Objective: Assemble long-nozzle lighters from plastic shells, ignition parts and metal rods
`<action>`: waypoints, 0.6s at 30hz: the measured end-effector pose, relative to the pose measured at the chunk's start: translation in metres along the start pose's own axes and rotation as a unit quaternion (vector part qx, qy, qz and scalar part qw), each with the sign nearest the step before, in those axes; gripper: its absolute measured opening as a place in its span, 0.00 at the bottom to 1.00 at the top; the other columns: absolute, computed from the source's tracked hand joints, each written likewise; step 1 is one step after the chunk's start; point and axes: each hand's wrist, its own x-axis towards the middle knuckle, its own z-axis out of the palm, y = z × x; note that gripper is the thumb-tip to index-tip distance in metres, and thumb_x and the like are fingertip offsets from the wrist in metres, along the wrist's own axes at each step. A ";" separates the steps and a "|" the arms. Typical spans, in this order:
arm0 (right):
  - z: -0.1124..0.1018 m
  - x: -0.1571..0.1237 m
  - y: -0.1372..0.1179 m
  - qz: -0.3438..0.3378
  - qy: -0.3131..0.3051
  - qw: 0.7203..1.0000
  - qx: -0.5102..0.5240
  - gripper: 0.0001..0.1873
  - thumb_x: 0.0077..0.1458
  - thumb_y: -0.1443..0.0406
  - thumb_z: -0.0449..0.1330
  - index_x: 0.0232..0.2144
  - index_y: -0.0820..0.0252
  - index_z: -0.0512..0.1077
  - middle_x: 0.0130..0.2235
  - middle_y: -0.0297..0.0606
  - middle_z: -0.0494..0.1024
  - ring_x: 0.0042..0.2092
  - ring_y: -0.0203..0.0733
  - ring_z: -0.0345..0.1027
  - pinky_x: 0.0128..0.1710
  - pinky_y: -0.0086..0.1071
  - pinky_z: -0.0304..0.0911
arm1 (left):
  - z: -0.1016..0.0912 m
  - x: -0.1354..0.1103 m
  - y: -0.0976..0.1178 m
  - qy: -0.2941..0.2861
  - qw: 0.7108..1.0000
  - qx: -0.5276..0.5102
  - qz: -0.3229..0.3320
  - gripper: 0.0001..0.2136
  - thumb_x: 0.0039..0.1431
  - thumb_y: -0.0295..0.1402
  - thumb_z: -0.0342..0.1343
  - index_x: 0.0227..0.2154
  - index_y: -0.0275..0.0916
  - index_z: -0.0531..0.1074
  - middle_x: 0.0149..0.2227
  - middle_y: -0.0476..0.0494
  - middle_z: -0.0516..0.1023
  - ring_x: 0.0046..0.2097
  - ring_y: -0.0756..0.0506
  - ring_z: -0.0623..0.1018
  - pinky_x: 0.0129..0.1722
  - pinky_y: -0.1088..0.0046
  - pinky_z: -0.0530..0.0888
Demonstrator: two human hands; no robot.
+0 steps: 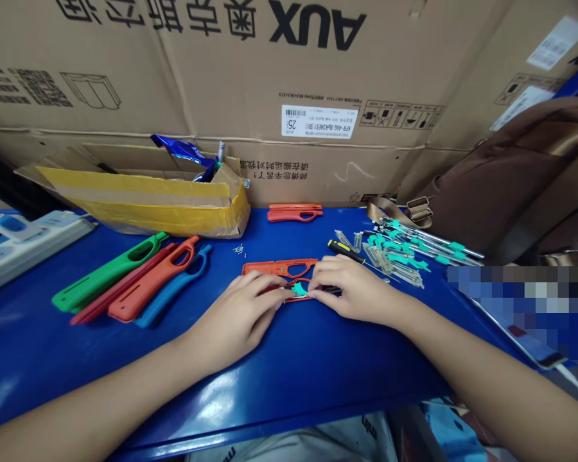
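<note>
In the middle of the blue table, an orange half of a long-nosed lighter casing (297, 300) lies under my fingers. A small teal trigger piece (298, 289) sits in it, between my fingertips. My left hand (248, 308) is closed at the casing's left part, its thumb and forefinger against the teal piece. From the right, my right hand (349, 285) pinches by the casing's handle loop, with a dark part partly hidden under its fingers. Just behind, the other orange casing half (264, 265) lies with its hollow side up.
Lighter shells in green (101, 276), red, orange and blue lie left. Another orange casing (293, 212) lies farther back. Right are metal rods with teal parts (414, 240), clear tubes and a screwdriver (347, 250). A carton (149, 212), power strip (33, 240), brown bag (501, 167) and phone (515, 321) surround these.
</note>
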 end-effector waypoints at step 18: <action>-0.010 -0.001 0.011 0.004 0.034 0.999 0.015 0.07 0.66 0.67 0.59 0.40 0.58 0.77 0.42 0.40 0.79 0.46 0.44 0.71 0.51 0.42 0.63 | 0.002 0.001 -0.008 0.049 0.999 -0.006 0.020 0.13 0.71 0.30 0.51 0.53 0.42 0.76 0.52 0.41 0.81 0.54 0.41 0.79 0.55 0.58 0.76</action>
